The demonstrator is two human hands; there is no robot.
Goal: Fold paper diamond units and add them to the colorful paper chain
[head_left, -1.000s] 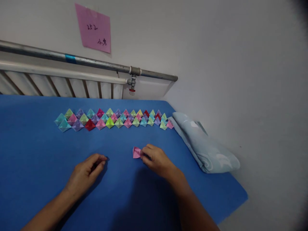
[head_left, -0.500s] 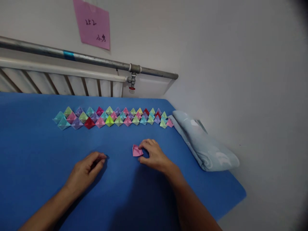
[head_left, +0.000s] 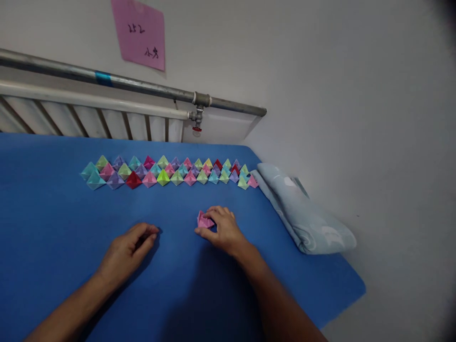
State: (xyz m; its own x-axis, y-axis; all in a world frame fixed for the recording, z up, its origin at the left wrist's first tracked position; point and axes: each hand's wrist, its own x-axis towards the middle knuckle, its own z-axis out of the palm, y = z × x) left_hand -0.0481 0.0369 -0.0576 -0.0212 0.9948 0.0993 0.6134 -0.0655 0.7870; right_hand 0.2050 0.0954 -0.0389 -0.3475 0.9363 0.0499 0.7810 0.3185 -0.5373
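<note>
A pink folded paper piece lies on the blue table surface in front of me. My right hand is around its right side, the index finger pressed on the paper and the thumb along its near edge. The fingers hide part of the piece. To the left, my left hand rests on the surface with its fingers loosely curled and the tips close together; nothing shows between them. Beyond both hands, several small folded paper boats in many colours stand in close rows.
A folded light-blue patterned cloth lies at the right by the wall, touching the row's end. Behind the surface are a white radiator, a metal pipe and a red-handled valve. A pink paper note hangs above.
My right thumb has moved left along the near edge of the pink paper, and the fingers have closed further over it. The paper has shifted slightly. My left hand stays put.
</note>
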